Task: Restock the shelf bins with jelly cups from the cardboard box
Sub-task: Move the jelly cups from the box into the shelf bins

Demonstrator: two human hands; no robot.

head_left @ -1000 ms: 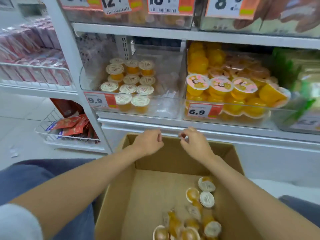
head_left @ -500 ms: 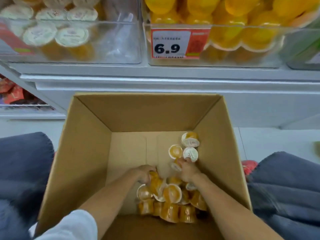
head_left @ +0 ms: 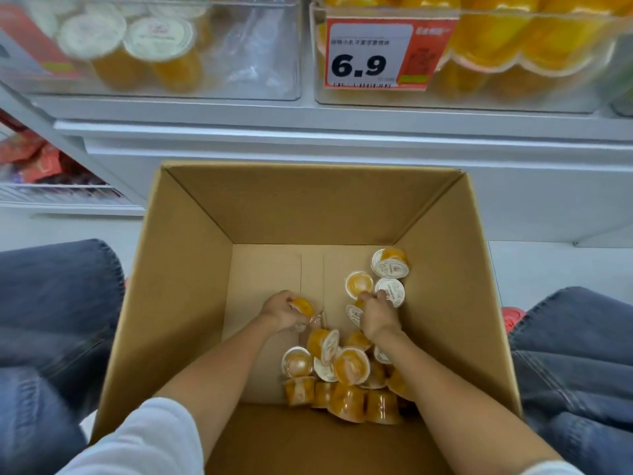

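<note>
Both hands are down at the bottom of the cardboard box (head_left: 191, 269). The left hand (head_left: 279, 311) has its grip closed round one orange jelly cup (head_left: 302, 305). The right hand (head_left: 378, 318) has its fingers curled onto a white-lidded cup (head_left: 390, 292). It looks like a pinch at the rim, but I can't tell what else is under the palm. The loose jelly cups (head_left: 342, 371) are heaped toward the near right corner.

The thing that matters is the part-filled clear bin (head_left: 267, 63) with matching lids. It sits up, ahead and to the left, past the box's tall far wall, so the left hand is nearer. I'd lift straight up first, then go forward. The free room is in that bin's right half. The neighbouring bin (head_left: 561, 97) with the 6.9 tag (head_left: 370, 53) looks packed.
</note>
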